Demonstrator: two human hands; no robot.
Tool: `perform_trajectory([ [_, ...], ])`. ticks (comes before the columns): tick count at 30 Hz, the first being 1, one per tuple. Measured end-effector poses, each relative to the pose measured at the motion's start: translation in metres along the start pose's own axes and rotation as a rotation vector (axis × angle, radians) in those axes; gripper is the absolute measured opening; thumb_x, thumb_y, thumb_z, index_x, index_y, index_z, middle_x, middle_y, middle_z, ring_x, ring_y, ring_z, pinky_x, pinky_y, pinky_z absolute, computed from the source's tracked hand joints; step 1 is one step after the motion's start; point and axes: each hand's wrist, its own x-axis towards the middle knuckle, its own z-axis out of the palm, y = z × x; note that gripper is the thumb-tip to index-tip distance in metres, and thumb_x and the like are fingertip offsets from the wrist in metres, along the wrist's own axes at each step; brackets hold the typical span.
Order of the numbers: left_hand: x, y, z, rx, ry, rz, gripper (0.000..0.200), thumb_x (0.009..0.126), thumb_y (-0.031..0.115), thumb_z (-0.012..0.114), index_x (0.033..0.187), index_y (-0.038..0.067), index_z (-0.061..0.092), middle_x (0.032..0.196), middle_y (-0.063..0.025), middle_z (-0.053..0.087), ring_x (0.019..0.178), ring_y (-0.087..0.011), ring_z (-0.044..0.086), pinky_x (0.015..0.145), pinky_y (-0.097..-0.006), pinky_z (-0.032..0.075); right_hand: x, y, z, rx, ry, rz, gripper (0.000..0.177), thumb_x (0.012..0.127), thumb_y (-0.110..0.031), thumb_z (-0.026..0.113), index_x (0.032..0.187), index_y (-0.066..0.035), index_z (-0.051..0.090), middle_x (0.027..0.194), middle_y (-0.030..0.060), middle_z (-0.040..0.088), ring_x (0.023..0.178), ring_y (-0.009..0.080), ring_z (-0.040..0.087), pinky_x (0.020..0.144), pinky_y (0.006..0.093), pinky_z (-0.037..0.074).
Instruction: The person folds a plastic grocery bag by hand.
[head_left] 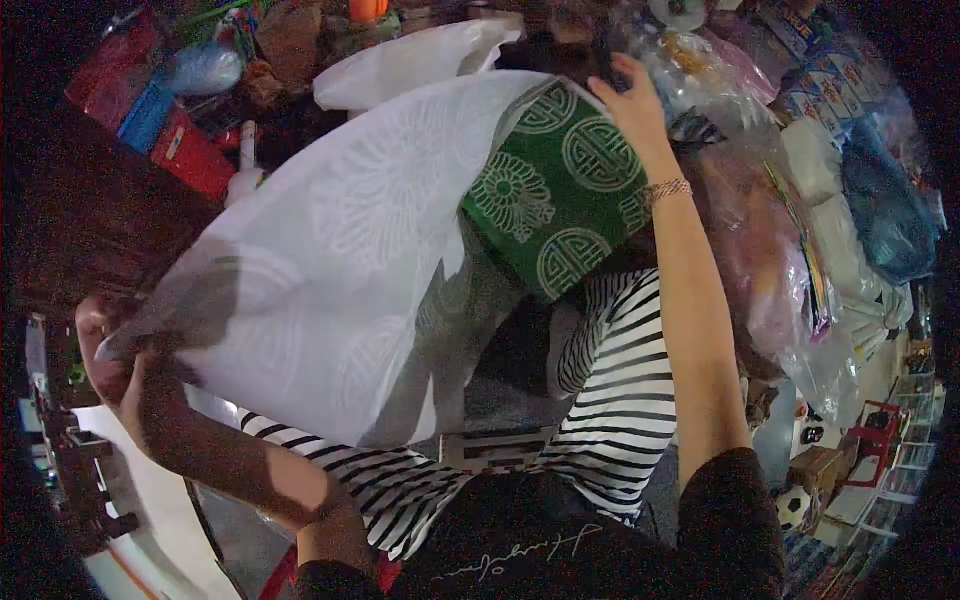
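A large white sheet [380, 190] with pale round medallion patterns stretches across my lap and the space before me. My left hand [115, 345] is closed on its lower left corner, which is bunched in the fingers. At the sheet's upper right shows a green face [555, 185] with white medallions like those on the white side. My right hand [635, 110] is at the upper right edge of the green part, thumb and fingers apart, the thumb pointing left along the edge. A bracelet [668, 189] circles my right wrist.
Clear plastic bags [770, 260] and a blue bag [885, 200] are piled on the right. A white bundle [420, 65] lies beyond the sheet. Red packaging [190, 155] sits at the left. A football [793, 508] and a cardboard box [822, 472] stand at lower right.
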Motion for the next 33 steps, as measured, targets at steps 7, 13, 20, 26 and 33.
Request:
perform_trajectory([
  [7, 0.003, 0.027, 0.044, 0.356, -0.095, -0.097, 0.040, 0.063, 0.012, 0.079, 0.089, 0.003, 0.049, 0.085, -0.0076, 0.059, 0.076, -0.0158, 0.056, 0.072, -0.0268, 0.045, -0.025, 0.023, 0.081, 0.059, -0.560, 0.312, 0.078, 0.077, -0.038, 0.075, 0.138, -0.005, 0.040, 0.130, 0.0199, 0.052, 0.096, 0.0240, 0.062, 0.080, 0.0342, 0.050],
  [13, 0.000, 0.024, 0.065, 0.355, -0.069, -0.139, 0.038, 0.063, 0.011, 0.078, 0.087, 0.004, 0.051, 0.081, -0.0033, 0.053, 0.073, -0.0137, 0.053, 0.071, -0.0249, 0.043, -0.032, 0.043, 0.122, 0.067, -0.786, 0.367, 0.065, 0.082, -0.032, 0.071, 0.135, -0.007, 0.043, 0.119, 0.0143, 0.059, 0.083, 0.0184, 0.062, 0.068, 0.0336, 0.053],
  [20, -0.003, 0.031, 0.068, 0.330, -0.047, -0.224, 0.036, 0.062, 0.009, 0.076, 0.087, 0.004, 0.050, 0.081, -0.0024, 0.052, 0.074, -0.0136, 0.054, 0.065, -0.0238, 0.045, -0.045, 0.069, 0.143, 0.065, -0.828, 0.342, 0.046, 0.088, -0.025, 0.065, 0.128, -0.009, 0.049, 0.102, 0.0065, 0.063, 0.079, 0.0165, 0.062, 0.060, 0.0337, 0.053],
  [26, -0.021, 0.024, 0.056, 0.287, 0.052, -0.093, 0.037, 0.066, 0.012, 0.074, 0.092, 0.004, 0.049, 0.089, -0.0061, 0.054, 0.078, -0.0143, 0.053, 0.069, -0.0240, 0.043, -0.032, 0.065, 0.146, 0.046, -0.795, 0.155, 0.029, 0.088, -0.026, 0.067, 0.108, -0.005, 0.061, 0.089, 0.0042, 0.064, 0.071, 0.0140, 0.058, 0.059, 0.0303, 0.048],
  [33, 0.015, 0.040, 0.046, 0.471, 0.050, 0.010, 0.044, 0.075, 0.019, 0.071, 0.110, 0.002, 0.050, 0.107, -0.0108, 0.054, 0.096, -0.0185, 0.053, 0.084, -0.0300, 0.043, -0.023, 0.044, 0.132, -0.070, -0.378, -0.160, 0.026, 0.085, -0.016, 0.069, 0.101, -0.002, 0.054, 0.082, 0.0068, 0.061, 0.073, 0.0143, 0.058, 0.066, 0.0317, 0.049],
])
